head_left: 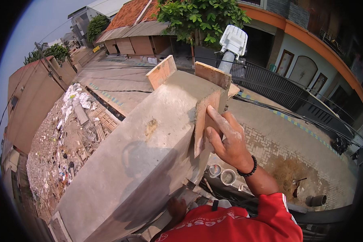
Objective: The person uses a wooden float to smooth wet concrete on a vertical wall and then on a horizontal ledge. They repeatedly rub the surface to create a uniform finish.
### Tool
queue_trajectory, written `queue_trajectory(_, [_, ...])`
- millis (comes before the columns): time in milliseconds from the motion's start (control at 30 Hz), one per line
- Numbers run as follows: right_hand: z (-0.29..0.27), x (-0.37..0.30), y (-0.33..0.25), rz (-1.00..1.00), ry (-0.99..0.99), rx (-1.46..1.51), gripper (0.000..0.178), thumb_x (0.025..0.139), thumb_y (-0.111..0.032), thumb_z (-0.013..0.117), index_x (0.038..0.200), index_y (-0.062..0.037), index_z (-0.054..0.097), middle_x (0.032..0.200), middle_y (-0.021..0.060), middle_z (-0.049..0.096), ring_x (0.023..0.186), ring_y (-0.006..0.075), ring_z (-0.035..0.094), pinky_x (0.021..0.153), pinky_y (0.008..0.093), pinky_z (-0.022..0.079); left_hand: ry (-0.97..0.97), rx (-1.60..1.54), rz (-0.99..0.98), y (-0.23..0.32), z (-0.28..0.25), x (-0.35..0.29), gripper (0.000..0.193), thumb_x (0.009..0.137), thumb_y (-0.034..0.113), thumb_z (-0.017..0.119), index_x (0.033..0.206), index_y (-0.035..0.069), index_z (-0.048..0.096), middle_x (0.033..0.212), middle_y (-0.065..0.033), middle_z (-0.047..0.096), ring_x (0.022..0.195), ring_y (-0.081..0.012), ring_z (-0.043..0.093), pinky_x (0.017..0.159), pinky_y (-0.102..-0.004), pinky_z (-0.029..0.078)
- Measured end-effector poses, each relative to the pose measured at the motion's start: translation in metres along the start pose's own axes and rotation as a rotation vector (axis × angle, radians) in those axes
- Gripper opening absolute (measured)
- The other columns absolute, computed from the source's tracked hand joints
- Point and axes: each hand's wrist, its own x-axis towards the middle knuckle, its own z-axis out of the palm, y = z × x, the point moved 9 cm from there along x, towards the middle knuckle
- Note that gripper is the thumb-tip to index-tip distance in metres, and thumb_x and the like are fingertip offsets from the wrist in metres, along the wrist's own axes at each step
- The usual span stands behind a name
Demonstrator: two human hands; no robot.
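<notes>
A right hand, thumb and forefinger spread, pressed a wooden board to the grey beam's edge; the shadowed left hand's grip was unclear. The top looked mostly smoothed, one rough patch left.

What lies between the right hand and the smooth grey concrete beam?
A flat, brown wooden board, touched by the right hand, lies there in the head view.
</notes>
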Motion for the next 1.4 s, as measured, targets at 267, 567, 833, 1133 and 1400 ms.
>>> queue_trajectory(267, [-0.004, -0.067, 0.019, 0.091, -0.374, -0.001, 0.052, 0.089, -0.009, 0.070, 0.139, -0.0057, 0.056, 0.098, 0.0158, 0.059, 0.078, 0.0321, 0.061, 0.070, 0.0388, 0.051, 0.040, -0.027, 0.005, 0.000, -0.002, 0.000, 0.053, 0.090, 0.044, 0.062, 0.117, -0.001, 0.061, 0.117, -0.0233, 0.060, 0.116, -0.0413, 0.054, 0.099, -0.0559, 0.040])
queue_trajectory(567, [-0.105, 0.060, -0.025, 0.027, -0.403, -0.364, 0.033, 0.100, -0.019, 0.056, 0.122, 0.0032, 0.064, 0.098, 0.0187, 0.068, 0.087, 0.0312, 0.068, 0.078, 0.0394, 0.052, 0.037, 0.000, 0.014, 0.004, -0.005, -0.004, 0.051, 0.089, 0.044, 0.063, 0.115, 0.000, 0.061, 0.116, -0.0223, 0.058, 0.111, -0.0413, 0.054, 0.096, -0.0546, 0.042])
queue_trajectory(833, [-0.046, 0.067, -0.024, 0.020, -0.537, -0.464, 0.023, 0.096, -0.011, 0.058, 0.115, 0.0004, 0.066, 0.095, 0.0215, 0.066, 0.084, 0.0386, 0.066, 0.076, 0.0453, 0.052, 0.133, 0.014, 0.032, 0.007, -0.009, -0.005, 0.044, 0.089, 0.041, 0.063, 0.106, 0.000, 0.061, 0.116, -0.0217, 0.059, 0.116, -0.0389, 0.054, 0.098, -0.0554, 0.040])
queue_trajectory(1133, [-0.026, 0.092, -0.107, -0.200, -0.516, -0.201, 0.025, 0.099, -0.013, 0.058, 0.119, -0.0012, 0.066, 0.098, 0.0200, 0.068, 0.086, 0.0368, 0.069, 0.078, 0.0409, 0.053, 0.017, -0.034, 0.004, 0.006, -0.013, -0.004, 0.051, 0.089, 0.045, 0.063, 0.115, 0.001, 0.061, 0.119, -0.0212, 0.058, 0.115, -0.0392, 0.054, 0.099, -0.0538, 0.041])
queue_trajectory(1400, [-0.071, 0.087, -0.036, 0.087, -0.476, -0.431, 0.027, 0.099, -0.015, 0.054, 0.117, 0.0022, 0.066, 0.100, 0.0182, 0.072, 0.093, 0.0300, 0.070, 0.086, 0.0384, 0.052, 0.082, -0.049, -0.015, 0.004, -0.008, -0.004, 0.053, 0.089, 0.046, 0.062, 0.117, 0.001, 0.061, 0.117, -0.0211, 0.060, 0.116, -0.0382, 0.055, 0.099, -0.0542, 0.041])
